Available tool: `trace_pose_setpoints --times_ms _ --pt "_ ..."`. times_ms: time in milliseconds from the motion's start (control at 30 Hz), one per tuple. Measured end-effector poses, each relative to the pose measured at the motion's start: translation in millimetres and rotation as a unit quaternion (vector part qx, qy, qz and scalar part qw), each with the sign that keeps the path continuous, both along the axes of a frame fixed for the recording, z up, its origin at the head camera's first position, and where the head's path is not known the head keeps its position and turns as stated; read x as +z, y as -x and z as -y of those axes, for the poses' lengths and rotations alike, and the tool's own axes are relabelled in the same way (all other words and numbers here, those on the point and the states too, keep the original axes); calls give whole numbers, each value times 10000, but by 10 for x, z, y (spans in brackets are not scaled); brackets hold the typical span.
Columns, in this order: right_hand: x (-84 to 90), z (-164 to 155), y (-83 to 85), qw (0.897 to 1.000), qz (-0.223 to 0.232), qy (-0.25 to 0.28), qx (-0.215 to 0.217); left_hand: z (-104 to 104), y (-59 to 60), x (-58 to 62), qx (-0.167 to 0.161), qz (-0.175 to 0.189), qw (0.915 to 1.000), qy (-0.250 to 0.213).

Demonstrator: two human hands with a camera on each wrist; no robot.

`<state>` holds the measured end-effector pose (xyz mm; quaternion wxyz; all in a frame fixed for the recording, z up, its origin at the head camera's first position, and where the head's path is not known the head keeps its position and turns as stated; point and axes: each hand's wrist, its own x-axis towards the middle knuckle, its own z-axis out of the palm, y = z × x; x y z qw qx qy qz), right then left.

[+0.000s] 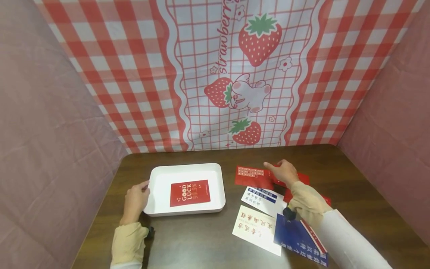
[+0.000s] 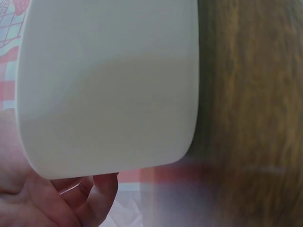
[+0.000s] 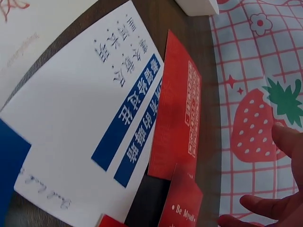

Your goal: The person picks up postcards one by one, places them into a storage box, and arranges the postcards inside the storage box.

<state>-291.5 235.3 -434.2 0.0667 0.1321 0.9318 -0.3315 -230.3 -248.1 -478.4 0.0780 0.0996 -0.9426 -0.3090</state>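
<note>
My left hand is at the left side of a white tray, its thumb and fingers on the rim. In the left wrist view the curled fingers show past the end of the tray's pale wall. A red "GOOD LUCK" card lies inside the tray. My right hand hovers over several red cards, with its fingers spread and nothing held. In the right wrist view, a red "Be Myself" card overlaps another red card.
Nearer the front lie a white card with blue bands, a cream card with lettering and a blue card, partly under the right forearm. A strawberry-print cloth hangs behind the brown table; pink cloth flanks it.
</note>
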Motion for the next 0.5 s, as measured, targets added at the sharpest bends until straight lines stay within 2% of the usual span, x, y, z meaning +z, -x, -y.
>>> trace_pose_setpoints --times_ms 200,500 --pt "9 -65 3 9989 273 -346 158 -3 -5 16 -28 22 10000 14" --pt "0 -208 -34 9949 382 -932 79 -19 -8 14 -23 124 9999 -19"
